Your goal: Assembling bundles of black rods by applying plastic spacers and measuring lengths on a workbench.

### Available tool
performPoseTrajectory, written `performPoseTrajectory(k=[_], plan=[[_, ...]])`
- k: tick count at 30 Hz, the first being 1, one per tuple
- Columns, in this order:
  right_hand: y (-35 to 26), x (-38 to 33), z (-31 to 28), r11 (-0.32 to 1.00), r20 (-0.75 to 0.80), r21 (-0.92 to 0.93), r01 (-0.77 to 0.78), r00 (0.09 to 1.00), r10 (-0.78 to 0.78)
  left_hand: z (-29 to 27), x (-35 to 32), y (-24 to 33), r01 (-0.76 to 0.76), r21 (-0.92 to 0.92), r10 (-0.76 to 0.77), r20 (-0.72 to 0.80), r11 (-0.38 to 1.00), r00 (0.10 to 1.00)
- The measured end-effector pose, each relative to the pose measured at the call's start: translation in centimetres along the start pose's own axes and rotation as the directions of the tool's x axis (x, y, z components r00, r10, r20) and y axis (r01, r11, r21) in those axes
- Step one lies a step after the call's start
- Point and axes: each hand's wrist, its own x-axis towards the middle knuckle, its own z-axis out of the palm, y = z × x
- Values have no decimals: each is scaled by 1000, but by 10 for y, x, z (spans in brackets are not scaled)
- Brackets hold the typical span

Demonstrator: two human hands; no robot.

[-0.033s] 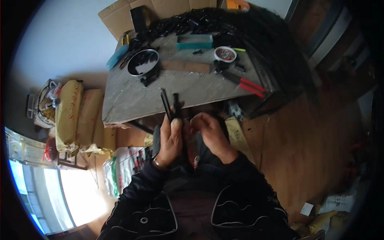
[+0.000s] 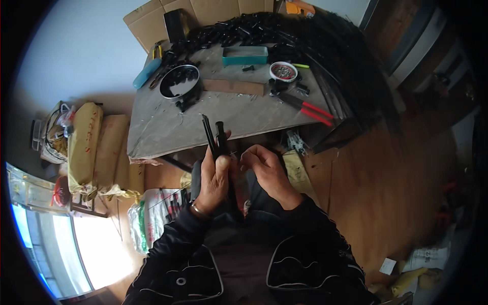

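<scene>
My left hand (image 2: 214, 179) is closed around a slim black piece with a thick round end (image 2: 220, 131) and thin dark rods (image 2: 207, 131) standing up beside it. Its thumb presses against the thick part, and the lower end runs down between my legs, partly hidden. Close to the right of it is my right hand (image 2: 265, 170), with thumb and fingertips pressed together in a pinch. A tiny pale sliver shows near those fingertips; I cannot make out what they hold. Both hands are over my lap, just short of the grey table (image 2: 168, 129).
On the table are a round bowl of black parts (image 2: 190, 75), a teal box (image 2: 245, 60), a small white dish of metal bits (image 2: 283, 72), red-handled pliers (image 2: 316, 114) and a flat wooden strip (image 2: 234, 86). Black parts (image 2: 244, 29) heap behind. Packed sacks (image 2: 84, 142) stand at left.
The view has shifted slightly, moving the table and its things a little left in the picture. Both hands keep nearly the same pose and grip.
</scene>
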Motion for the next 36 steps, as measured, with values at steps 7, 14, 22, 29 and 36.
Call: performPoseTrajectory(k=[7,14,22,29,36], plan=[[-62,64,-101,55,18,-996,66,785,-619,-18,-1,3,276,-255,-250,128,927,960],[-52,81,-144,-263,174,-963,54,873,-455,-21,0,-8,280,-182,-284,6,943,959],[-77,8,-74,900,-240,-436,18,961,-135,-13,6,-3,298,-147,-310,-62,943,949],[-47,-32,-41,299,270,-860,414,866,-422,-7,4,-3,304,-190,-317,-37,933,948],[-58,-22,-33,51,342,-907,417,802,-489,-3,1,-3,287,-118,-294,-48,951,955]])
